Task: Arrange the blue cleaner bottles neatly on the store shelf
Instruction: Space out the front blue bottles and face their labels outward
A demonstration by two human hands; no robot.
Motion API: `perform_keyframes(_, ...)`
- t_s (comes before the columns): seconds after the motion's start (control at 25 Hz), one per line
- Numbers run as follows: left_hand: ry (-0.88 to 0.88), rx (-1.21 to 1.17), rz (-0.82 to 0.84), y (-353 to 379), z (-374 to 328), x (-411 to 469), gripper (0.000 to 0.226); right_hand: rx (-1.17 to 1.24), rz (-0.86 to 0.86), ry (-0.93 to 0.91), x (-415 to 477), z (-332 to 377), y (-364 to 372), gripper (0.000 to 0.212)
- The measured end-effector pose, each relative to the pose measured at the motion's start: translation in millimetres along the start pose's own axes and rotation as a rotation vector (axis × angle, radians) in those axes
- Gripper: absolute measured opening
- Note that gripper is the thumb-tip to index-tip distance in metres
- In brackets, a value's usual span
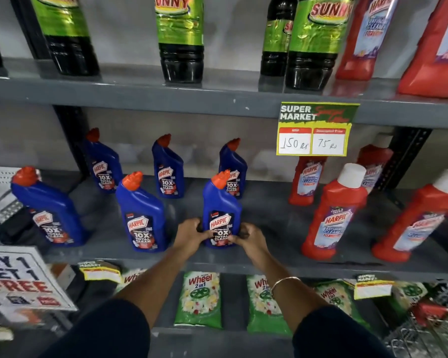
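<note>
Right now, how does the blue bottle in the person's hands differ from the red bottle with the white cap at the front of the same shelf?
The held blue bottle has an orange angled nozzle cap; the front red bottle has a white cap. The blue bottle is gripped low by the left hand and right hand; the red bottle stands untouched. The blue label reads 10X Total Clean, the red Bathroom Cleaner. Both are upright Harpic bottles on the grey shelf.

A shop aisle is shown. Grey metal shelves (166, 94) are stocked with repeated branded cleaner bottles (140, 215), a "Super Market" price tag (317, 129) with two prices is hung at the upper right, and a "Buy 1 Get 1 Free" sign (21, 277) is seen at the lower left.
</note>
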State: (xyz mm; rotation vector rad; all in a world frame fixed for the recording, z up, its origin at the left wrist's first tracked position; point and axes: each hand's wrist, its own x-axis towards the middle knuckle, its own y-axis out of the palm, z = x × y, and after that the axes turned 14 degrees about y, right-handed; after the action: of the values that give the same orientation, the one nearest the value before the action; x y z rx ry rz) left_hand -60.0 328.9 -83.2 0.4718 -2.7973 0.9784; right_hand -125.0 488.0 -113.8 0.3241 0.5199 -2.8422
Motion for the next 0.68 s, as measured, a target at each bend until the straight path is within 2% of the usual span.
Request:
perform_keyframes(0.24,0.026,0.017,0.063,1.6,-6.4,-5.7,0.032,-0.064,-0.018,0.012,-13.5,-6.4,-12.3,0.036)
perform_keyframes(0.68,0.056,-0.032,0.051,3.8,-11.0,-15.5,0.032,-0.109,-0.068,0.047,-26.2,-7.9,-15.4,0.039)
